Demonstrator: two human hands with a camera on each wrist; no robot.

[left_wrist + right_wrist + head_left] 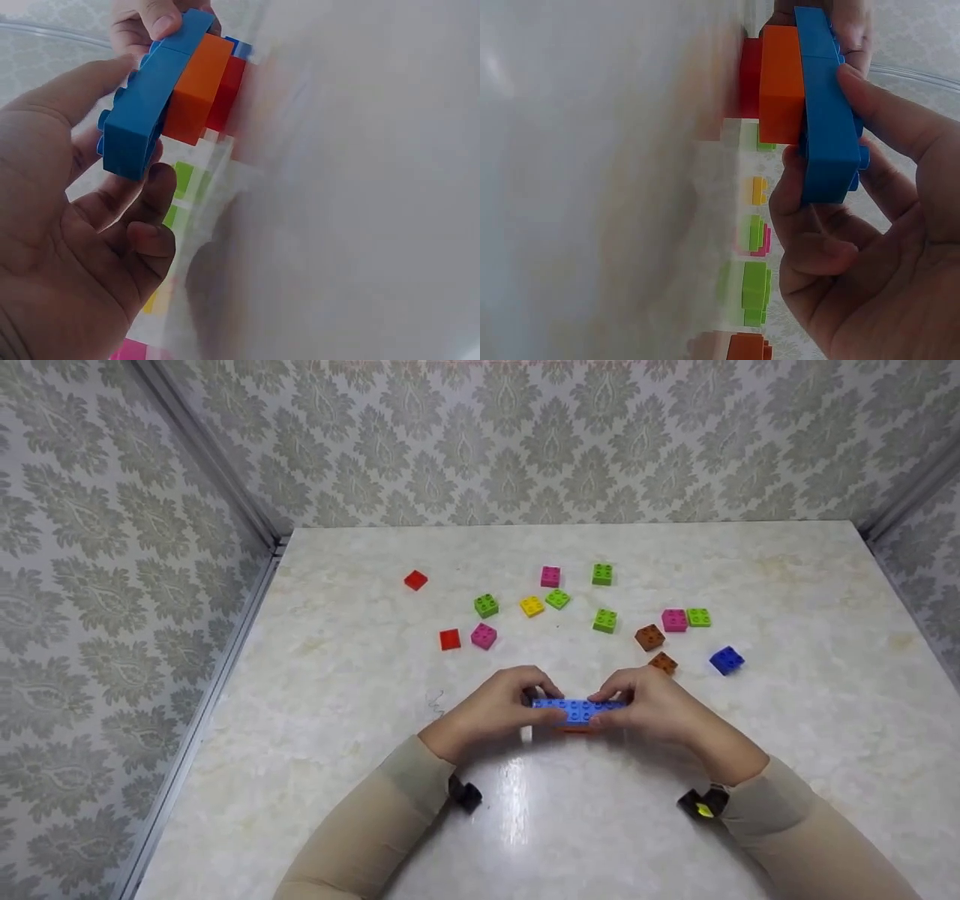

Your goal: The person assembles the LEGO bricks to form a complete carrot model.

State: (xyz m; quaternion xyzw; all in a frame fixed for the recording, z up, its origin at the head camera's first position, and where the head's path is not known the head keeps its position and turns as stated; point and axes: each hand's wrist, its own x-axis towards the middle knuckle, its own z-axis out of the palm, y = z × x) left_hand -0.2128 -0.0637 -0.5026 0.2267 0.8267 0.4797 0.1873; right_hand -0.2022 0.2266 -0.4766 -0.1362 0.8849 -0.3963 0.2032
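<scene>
the left hand (495, 706) and right hand (664, 709) each pinch one end of a long blue studded plastic bar (577, 707) between thumb and bent fingers. it sits across an orange plastic block (199, 82) above a red plastic block (751, 79), over the pale marbled tabletop (285, 720).

From my end I can read no text, label, brand, number or sign in any of the three views. Any lettering on the studs of the blue bricks (576, 707) between the fingers (546, 715) is too small for me to make out. The thin dark squiggle (436, 703) on the table (300, 720), to the left of the left hand's fingers, forms no character I can recognise.
</scene>
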